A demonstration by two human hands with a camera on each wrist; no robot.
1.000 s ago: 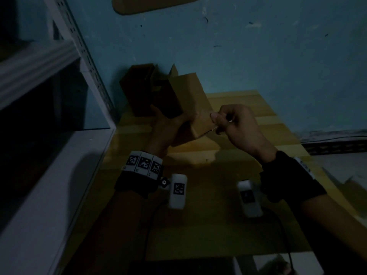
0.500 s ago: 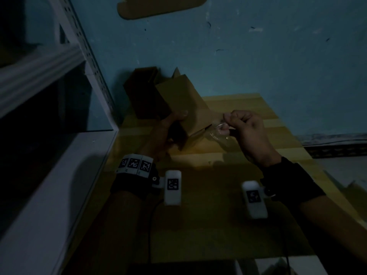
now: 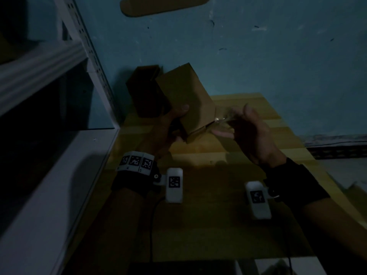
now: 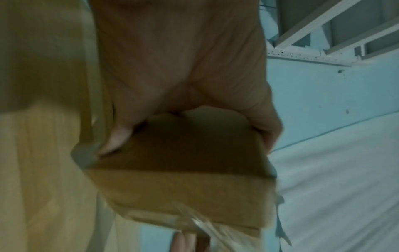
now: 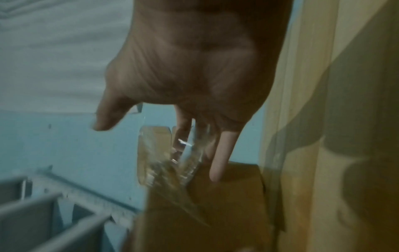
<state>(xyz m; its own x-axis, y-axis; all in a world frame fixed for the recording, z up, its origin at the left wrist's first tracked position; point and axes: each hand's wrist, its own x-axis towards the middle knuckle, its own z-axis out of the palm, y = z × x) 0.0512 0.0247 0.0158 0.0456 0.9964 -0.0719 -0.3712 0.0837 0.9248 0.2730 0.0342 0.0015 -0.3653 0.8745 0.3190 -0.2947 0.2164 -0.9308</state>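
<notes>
Dim room. A person holds a cardboard box (image 3: 186,100) in the air over the far left part of a wooden surface (image 3: 218,225). The left hand (image 3: 168,132) grips the box's lower end, thumb on the front face and fingers wrapped behind. The right hand (image 3: 252,135) draws a strip of clear film (image 3: 226,118) away from the box's lower right corner. The film runs between its fingers while the thumb stands apart.

The peeling looks partway done. One end of the film is still attached at the corner, and the box's end still looks closed. A second, darker box (image 3: 145,92) stands at the far left corner of the surface.

Half a second earlier, the right hand pinched the film with curled fingers close to the box. Now it has pulled further right, the film is stretched longer, and the thumb has lifted.
</notes>
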